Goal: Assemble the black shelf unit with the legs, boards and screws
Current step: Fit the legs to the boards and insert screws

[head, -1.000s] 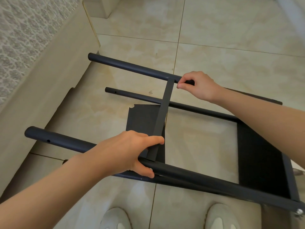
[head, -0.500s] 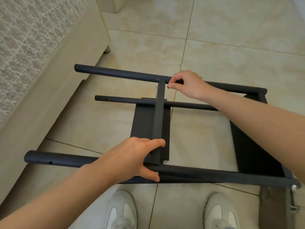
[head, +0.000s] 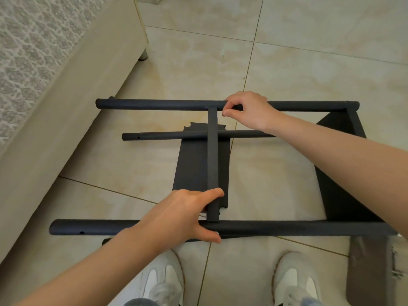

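Observation:
The black shelf unit lies on its side on the tiled floor. Its near leg [head: 287,227] and far leg [head: 154,104] run left to right, with a lower leg [head: 167,136] between them. A middle board [head: 212,164] stands on edge between the near and far legs. My left hand [head: 183,217] grips the near leg where the board's near end meets it, the forefinger lying against the board. Around the far leg, beside the board's far end, curl the fingers of my right hand [head: 247,109]. An end board [head: 344,173] closes the frame at the right.
A beige sofa base [head: 55,120] with a small foot [head: 143,54] runs along the left, close to the legs' free ends. My white shoes [head: 163,281] stand just behind the near leg. A dark flat piece [head: 368,274] lies on the floor at the lower right.
The frame has swung so that its legs now lie level across the view, and it sits closer to my feet. Both hands kept their grips where the middle board meets the legs.

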`<state>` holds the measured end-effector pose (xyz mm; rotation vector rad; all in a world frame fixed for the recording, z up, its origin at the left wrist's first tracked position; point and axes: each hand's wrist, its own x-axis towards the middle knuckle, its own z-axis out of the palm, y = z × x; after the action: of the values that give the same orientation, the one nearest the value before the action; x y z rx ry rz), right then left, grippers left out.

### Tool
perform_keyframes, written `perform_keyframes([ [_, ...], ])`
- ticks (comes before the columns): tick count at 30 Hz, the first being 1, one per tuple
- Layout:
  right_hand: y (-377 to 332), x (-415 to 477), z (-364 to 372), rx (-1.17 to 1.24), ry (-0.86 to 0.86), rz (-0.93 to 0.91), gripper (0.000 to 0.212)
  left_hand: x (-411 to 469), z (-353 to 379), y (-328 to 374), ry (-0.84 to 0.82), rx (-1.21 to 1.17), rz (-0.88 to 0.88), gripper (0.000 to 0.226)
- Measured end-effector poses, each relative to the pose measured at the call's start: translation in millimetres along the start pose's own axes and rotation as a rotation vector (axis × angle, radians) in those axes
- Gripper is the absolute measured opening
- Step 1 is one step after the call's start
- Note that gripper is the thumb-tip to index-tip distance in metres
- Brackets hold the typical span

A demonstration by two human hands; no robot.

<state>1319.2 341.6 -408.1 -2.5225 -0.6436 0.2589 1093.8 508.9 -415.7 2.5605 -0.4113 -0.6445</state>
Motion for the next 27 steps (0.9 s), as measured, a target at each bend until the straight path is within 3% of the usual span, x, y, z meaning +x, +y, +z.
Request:
perform_keyframes([
  [8, -18, -48, 12, 0.191, 0.224, 0.0, 0.013, -10, 9, -4, 0.085, -0.06, 0.051, 0.082],
  [14, -23, -104, 38, 0.366, -0.114, 0.055, 0.01, -10, 9, -7, 0.156, -0.014, 0.112, 0.077],
  [18, -16, -119, 49, 0.355, -0.235, 0.132, 0.015, -9, 11, -11, 0.13, -0.066, 0.124, 0.082],
  [27, -6, -140, 56, 0.635, -0.529, 0.23, 0.01, -13, 12, -10, 0.152, 0.003, 0.14, 0.085],
])
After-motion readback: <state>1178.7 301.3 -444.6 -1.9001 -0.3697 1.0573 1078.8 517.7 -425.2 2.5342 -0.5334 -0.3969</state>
